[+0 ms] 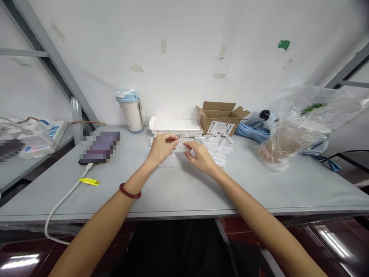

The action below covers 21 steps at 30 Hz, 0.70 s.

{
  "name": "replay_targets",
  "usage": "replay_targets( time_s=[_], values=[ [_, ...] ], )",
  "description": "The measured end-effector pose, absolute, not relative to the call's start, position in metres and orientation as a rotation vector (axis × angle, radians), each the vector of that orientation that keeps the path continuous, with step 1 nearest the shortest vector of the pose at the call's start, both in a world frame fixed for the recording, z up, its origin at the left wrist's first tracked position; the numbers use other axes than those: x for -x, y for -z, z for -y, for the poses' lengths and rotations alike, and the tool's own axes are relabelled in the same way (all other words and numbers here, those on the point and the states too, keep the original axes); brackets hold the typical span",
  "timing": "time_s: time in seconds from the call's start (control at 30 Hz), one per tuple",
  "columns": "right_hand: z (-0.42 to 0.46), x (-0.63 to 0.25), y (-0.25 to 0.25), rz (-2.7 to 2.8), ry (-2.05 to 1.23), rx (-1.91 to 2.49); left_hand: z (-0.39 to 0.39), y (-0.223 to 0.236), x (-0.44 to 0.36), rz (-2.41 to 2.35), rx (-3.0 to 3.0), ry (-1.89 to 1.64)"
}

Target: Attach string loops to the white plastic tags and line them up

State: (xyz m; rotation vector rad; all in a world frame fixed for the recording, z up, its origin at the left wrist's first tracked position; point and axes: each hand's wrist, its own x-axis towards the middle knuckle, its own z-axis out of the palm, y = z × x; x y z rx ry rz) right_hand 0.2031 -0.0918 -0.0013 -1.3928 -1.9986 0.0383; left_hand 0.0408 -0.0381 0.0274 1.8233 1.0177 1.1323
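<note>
My left hand (164, 148) and my right hand (201, 157) come together over the middle of the table. Between their fingertips is a small translucent white plastic piece (180, 148), pinched from both sides; its exact kind is too small to make out. Just behind it lies a tangle of thin white strands (184, 138), partly hidden by the fingers. Several rounded white pieces (170, 161) lie side by side under my left hand. To the right of my right hand is a loose pile of translucent white pieces (220, 148).
Along the wall stand a blue-lidded cup (131, 111), a white tray (175, 125) and an open cardboard box (220, 120). A blue folded umbrella (252, 132) and a plastic-wrapped cup (291, 142) are at right. At left, a phone (100, 147) has a white cable (62, 204) over the table edge.
</note>
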Motion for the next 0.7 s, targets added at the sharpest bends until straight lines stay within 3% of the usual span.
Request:
replay_targets(
  time_s=[0.7],
  values=[
    [0.0914, -0.2008, 0.003, 1.965, -0.039, 1.391, 0.0374, -0.0226, -0.0399, -1.071, -2.163, -1.201]
  ],
)
